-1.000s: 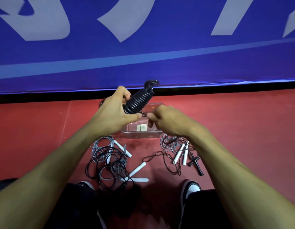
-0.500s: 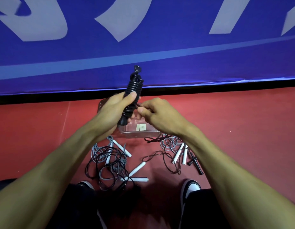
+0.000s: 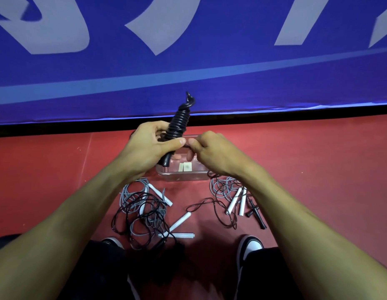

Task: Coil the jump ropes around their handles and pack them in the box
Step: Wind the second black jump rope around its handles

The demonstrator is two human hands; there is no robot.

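Several loose ropes [image 3: 142,213] lie nearest, on the red floor [image 3: 47,180] between the shoes [image 3: 250,245]: a black and grey tangle with white handles on the left, and a smaller heap [image 3: 231,191] with white and black handles on the right. Behind them stands the clear box [image 3: 183,176], which seems to hold only two small paper tags.

Above the box, the left hand [image 3: 149,148] grips a black rope bundle [image 3: 178,124], already coiled tightly around its handles. Its fingers are curled round the lower part and the thumb presses across the front. The bundle stands nearly upright, tilted a little to the right. Its bare handle end sticks out below the palm, and a twisted loop rises at the top, in front of the blue banner [image 3: 188,61].

The right hand [image 3: 212,152] is just beside the left thumb. Its fingers [image 3: 194,144] are bent together and seem to pinch the rope end, but the end itself is too small to see clearly.

I judge that the step is to lock the rope end. To do it well, the left thumb should keep pressure on the last turns so the coil does not spring loose, and the right hand should push the end under a turn and pull it snug. Then the bundle can go down flat into the box directly under it.
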